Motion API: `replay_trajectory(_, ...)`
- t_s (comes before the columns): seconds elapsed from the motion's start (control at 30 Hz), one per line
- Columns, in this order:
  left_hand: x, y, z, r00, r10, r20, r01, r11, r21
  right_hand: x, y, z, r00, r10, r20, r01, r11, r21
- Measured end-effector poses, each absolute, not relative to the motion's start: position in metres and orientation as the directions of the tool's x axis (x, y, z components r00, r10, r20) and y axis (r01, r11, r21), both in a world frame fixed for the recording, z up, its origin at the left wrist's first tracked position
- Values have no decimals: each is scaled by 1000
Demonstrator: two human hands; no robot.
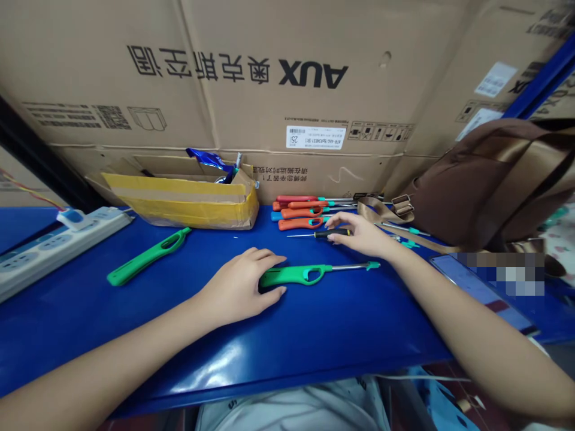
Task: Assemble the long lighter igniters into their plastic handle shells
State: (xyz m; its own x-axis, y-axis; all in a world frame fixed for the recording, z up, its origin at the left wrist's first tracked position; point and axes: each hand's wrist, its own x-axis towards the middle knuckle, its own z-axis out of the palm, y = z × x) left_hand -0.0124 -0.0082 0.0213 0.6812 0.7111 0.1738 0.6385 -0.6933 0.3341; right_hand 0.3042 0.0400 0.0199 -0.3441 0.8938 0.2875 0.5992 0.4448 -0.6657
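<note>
A green long-nosed gas lighter (pixel 294 275) lies on the blue tabletop (pixel 278 341), its metal tube pointing right. My left hand (pixel 245 284) is closed around the butt of its handle, thumb and fingers on either side. Behind it, my right hand (pixel 359 234) holds the black and yellow handle of a small screwdriver (pixel 321 234), whose thin shaft points left. Close by that hand, several lighters with red, orange and blue handles lie in a pile (pixel 300 215). A separate green lighter handle piece (pixel 150 256) rests at the left.
A cardboard box with yellow tape (pixel 193 200) stands at the back, holding a blue packet. A white power strip (pixel 58 245) lies at far left. On the right are a brown bag (pixel 485 179) with straps and a phone (pixel 480 293). Large cardboard (pixel 251 36) walls the back.
</note>
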Motion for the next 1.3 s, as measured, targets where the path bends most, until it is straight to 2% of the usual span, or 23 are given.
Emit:
replay_trajectory(0.17, -3, -4, 9, 715, 668, 209, 588, -735, 337, 309, 39, 17, -437, 861, 261, 693, 507, -513)
replay_trajectory(0.33, -4, 4, 5, 732, 640, 233, 542, -755, 370, 310, 37, 23, -507, 804, 310, 701, 594, -394)
replay_trajectory(0.53, -18, 16, 15, 618, 752, 230, 586, -635, 503, 322, 30, 40, -513, 780, 359, 744, 612, -268)
replay_trajectory(0.67, -27, 24, 24, 616, 742, 266, 564, -651, 509, 333, 29, 42, -498, 769, 400, 796, 589, -141)
replay_trajectory(0.83, -30, 27, 28, 600, 737, 310, 564, -665, 490, 341, 35, 42, -511, 759, 402, 791, 599, -126)
replay_trajectory(1.0, -28, 23, 26, 611, 721, 326, 554, -684, 475, 331, 33, 43, -591, 690, 417, 703, 695, -153)
replay_trajectory(1.1, -25, 19, 23, 639, 692, 335, 516, -709, 481, 312, 24, 40, -654, 659, 371, 658, 738, -150)
replay_trajectory(1.3, -20, 11, 20, 636, 671, 382, 471, -729, 496, 280, 8, 29, -697, 621, 359, 663, 748, -7)
